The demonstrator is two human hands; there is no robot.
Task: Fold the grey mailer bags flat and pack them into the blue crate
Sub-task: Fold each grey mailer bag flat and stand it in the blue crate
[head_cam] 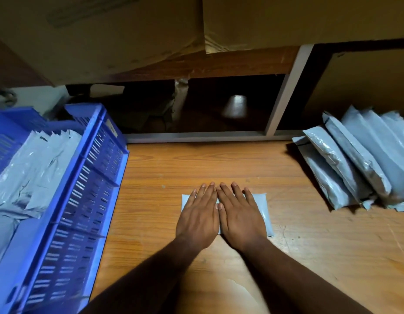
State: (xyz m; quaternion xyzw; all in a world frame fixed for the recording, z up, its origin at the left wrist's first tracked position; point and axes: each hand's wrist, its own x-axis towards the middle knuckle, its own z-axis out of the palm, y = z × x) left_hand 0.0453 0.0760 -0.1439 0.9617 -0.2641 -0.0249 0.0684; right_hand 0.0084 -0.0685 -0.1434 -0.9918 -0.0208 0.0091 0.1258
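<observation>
A folded grey mailer bag [262,211] lies flat on the wooden table in front of me. My left hand [197,217] and my right hand [240,219] rest palm down on it, side by side, fingers stretched out and touching at the thumbs. They cover most of the bag; only its left and right ends show. The blue crate [83,200] stands at the left with several grey mailer bags [35,168] inside. A pile of several filled grey mailer bags [354,164] leans at the right side of the table.
The wooden table [173,168] runs between crate and pile. Beyond its far edge is a dark gap with a grey metal frame [284,96]. Large cardboard boxes [128,30] hang over the back.
</observation>
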